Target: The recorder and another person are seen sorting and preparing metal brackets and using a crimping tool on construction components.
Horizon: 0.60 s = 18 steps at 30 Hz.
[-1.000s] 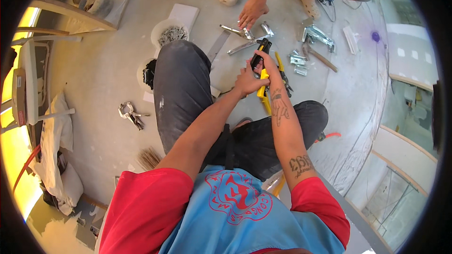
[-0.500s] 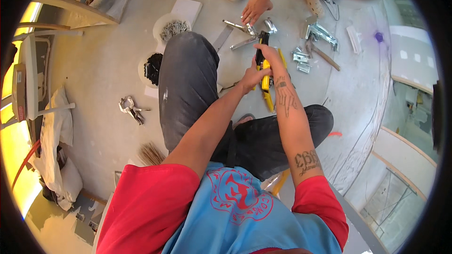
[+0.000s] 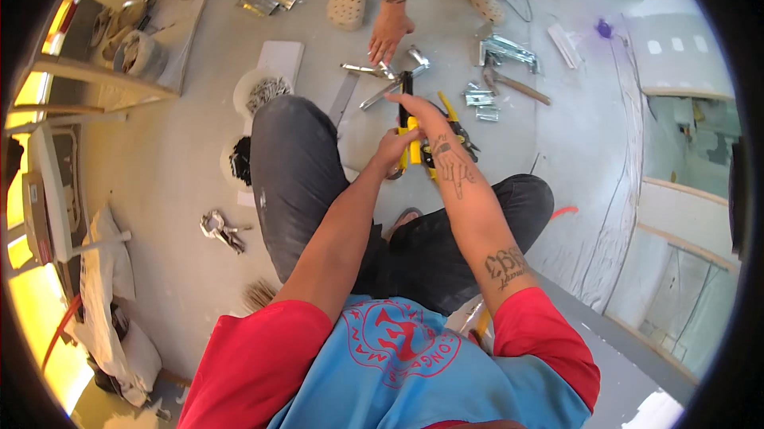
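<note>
My left hand point(image 3: 393, 150) is closed around the yellow handle part of a yellow-and-black hand tool point(image 3: 414, 152). My right hand point(image 3: 423, 115) is wrapped about the same tool higher up, near its black end, which points away from me. What kind of tool it is I cannot make out, since my fingers cover much of it. Just right of my right wrist, yellow-handled snips point(image 3: 465, 136) lie on the floor. Beyond the tool's tip, a co-worker's hand point(image 3: 390, 31) reaches down to shiny bent metal pieces point(image 3: 390, 83).
A hammer point(image 3: 516, 87) lies right of the snips, among cut metal pieces point(image 3: 481, 96). Left of my knee stand a bowl of silver screws point(image 3: 267, 93) and a container of black ones point(image 3: 239, 160). Locking pliers point(image 3: 223, 230) rest farther left. The co-worker's clogs point(image 3: 348, 5) are ahead.
My view has shifted, so floor things sit lower and more to the left. Both hands stay on the tool. The snips now show more fully beside my right wrist.
</note>
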Available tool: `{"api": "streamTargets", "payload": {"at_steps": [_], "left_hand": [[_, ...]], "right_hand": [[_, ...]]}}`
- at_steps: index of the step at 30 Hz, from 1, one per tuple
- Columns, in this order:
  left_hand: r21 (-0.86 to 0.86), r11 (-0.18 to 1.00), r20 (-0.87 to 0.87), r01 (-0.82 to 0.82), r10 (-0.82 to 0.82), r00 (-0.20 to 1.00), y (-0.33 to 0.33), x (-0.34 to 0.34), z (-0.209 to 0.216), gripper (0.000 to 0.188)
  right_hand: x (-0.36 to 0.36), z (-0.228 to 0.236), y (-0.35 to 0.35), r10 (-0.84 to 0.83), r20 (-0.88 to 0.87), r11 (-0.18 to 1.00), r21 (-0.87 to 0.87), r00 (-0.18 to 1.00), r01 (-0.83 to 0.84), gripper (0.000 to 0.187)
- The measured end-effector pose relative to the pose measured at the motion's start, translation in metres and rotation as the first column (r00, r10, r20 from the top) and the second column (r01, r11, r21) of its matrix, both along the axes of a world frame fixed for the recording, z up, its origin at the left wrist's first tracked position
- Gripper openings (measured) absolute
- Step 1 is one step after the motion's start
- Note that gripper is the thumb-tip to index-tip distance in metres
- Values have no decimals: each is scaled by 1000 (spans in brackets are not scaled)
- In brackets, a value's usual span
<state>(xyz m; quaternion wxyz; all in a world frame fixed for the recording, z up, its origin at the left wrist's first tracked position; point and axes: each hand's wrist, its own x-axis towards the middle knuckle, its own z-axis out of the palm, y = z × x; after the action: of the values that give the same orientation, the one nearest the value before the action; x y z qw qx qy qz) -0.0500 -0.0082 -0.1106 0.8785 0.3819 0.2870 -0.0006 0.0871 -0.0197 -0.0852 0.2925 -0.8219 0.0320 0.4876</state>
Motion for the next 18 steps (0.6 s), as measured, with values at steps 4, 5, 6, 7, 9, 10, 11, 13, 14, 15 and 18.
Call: {"api": "streamTargets", "payload": {"at_steps": [4,5,6,7,9,10,11,13,14,15,18], "left_hand": [[-99,990,-39,99,-103,994,3,-5,-12,37],[-131,987,-41,97,-103,994,4,-6,-14,39],[-174,979,21,111,-109,994,5,-6,-16,45],[-171,978,21,122,-121,992,6,-6,-17,45],[-144,983,-27,117,-122,992,3,-3,-17,44],[-143,981,-28,128,-133,991,4,-5,-17,44],[-149,983,-52,109,-118,992,4,-9,-17,44],[-153,983,-75,100,-113,991,8,-11,-22,43],[-169,979,-64,112,-125,990,11,-13,-27,42],[-185,975,-53,124,-136,989,15,-15,-32,42],[-215,966,-23,145,-154,988,14,-13,-30,42]], "right_hand": [[-6,-8,-6,5,-50,999,48,999,-3,50],[-8,-8,-4,66,-61,997,40,996,-64,52],[-8,-8,-1,111,7,993,27,994,-111,51],[-8,-11,0,99,7,995,30,995,-99,51],[-4,-21,-5,215,255,976,-16,943,-218,56],[-7,-21,-3,205,254,978,-14,945,-208,56],[-10,-22,-3,214,256,977,-34,943,-212,55],[-14,-20,0,214,259,977,-52,942,-208,54],[-16,-17,2,244,262,970,-80,934,-231,53],[-18,-15,4,274,263,961,-108,925,-254,53],[-18,-30,-2,275,378,960,-158,884,-231,56]]}}
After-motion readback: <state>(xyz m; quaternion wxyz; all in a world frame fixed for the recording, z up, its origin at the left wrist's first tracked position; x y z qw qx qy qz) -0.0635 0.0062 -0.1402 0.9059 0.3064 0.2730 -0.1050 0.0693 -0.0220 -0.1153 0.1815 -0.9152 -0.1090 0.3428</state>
